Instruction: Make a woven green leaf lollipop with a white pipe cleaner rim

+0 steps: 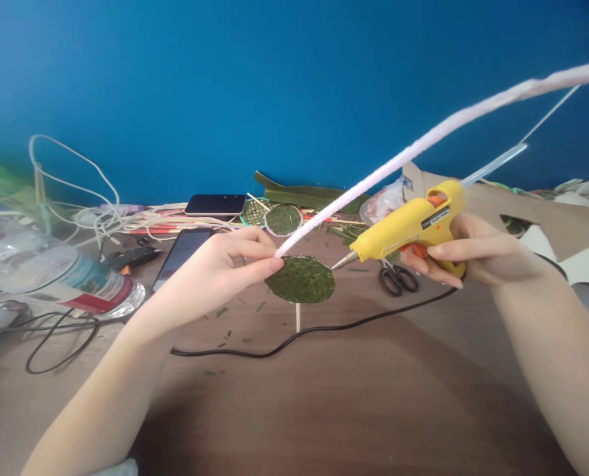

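Note:
Between thumb and fingers, my left hand [229,268] pinches the end of a pale pink fuzzy pipe cleaner [373,177] against the left edge of a round woven green leaf disc [301,279]. A thin wooden stick [298,317] shows below the disc. The pipe cleaner slants up and out of view at the right. My right hand [477,248] is wrapped round a yellow hot glue gun [408,228], fingers at its orange trigger. Its metal nozzle is at the disc's right edge; whether they touch I cannot tell. A clear glue stick [495,164] projects from its back.
A black cord [274,354] crosses the table below the disc. Scissors [397,277] lie behind the glue gun. At left are a plastic bottle [96,284] and a phone [182,254]. Behind lie another phone [215,205], round woven pieces [283,219], leaf strips and cut cardboard [547,218].

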Motion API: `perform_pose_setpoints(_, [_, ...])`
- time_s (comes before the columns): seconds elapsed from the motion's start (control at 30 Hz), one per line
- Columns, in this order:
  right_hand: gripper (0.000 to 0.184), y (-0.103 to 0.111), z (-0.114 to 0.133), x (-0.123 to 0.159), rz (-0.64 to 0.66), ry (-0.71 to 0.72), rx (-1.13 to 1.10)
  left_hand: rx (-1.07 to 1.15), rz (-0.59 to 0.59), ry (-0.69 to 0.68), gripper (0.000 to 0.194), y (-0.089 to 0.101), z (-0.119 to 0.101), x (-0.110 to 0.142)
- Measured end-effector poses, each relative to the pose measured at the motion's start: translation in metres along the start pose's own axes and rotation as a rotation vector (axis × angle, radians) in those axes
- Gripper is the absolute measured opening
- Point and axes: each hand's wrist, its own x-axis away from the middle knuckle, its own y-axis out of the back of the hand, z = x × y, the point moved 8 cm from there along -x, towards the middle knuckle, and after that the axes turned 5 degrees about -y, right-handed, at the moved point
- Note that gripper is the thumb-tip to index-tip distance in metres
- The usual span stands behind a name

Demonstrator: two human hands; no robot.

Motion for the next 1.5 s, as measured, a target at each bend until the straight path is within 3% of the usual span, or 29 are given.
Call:
perform_pose_setpoints(0.37, [0.019, -0.002, -0.014, -0.008, 0.028, -0.149, 0.040, 0.071, 0.082, -0.068, 0.020, 0.003, 0.015, -0.005])
perform_pose_setpoints(0.53, [0.021, -0.004, -0.036, -0.022, -0.022, -0.222, -0.051, 0.113, 0.097, -0.100, 0.023, 0.002, 0.022, -0.007])
perform_pose_setpoints(0.73, [0.027, 0.004, -0.066, -0.036, -0.187, -0.339, -0.064, 0.100, 0.105, -0.159, 0.020, 0.004, 0.021, -0.008])
perform_pose_setpoints(0.97, [0.032, 0.001, -0.077, -0.045, -0.258, -0.349, 0.208, 0.123, 0.113, -0.157, 0.017, 0.001, 0.019, -0.010])
perform_pose_setpoints(1.1, [0.029, 0.008, -0.079, -0.045, -0.403, -0.367, 0.528, 0.069, 0.095, -0.126, 0.024, -0.001, 0.016, -0.011])
perform_pose_setpoints(1.23, [0.021, 0.010, -0.056, -0.041, -0.567, -0.220, 0.833, 0.008, 0.064, -0.099, 0.031, -0.003, 0.010, -0.010])
perform_pose_setpoints(1.33, [0.022, 0.002, -0.027, -0.030, -0.649, -0.036, 0.748, -0.009, 0.022, -0.073, 0.031, -0.003, 0.006, -0.009])
perform_pose_setpoints(1.5, [0.041, -0.040, 0.022, -0.015, -0.360, 0.260, 0.189, -0.009, 0.013, -0.087, 0.027, -0.009, -0.004, -0.005])
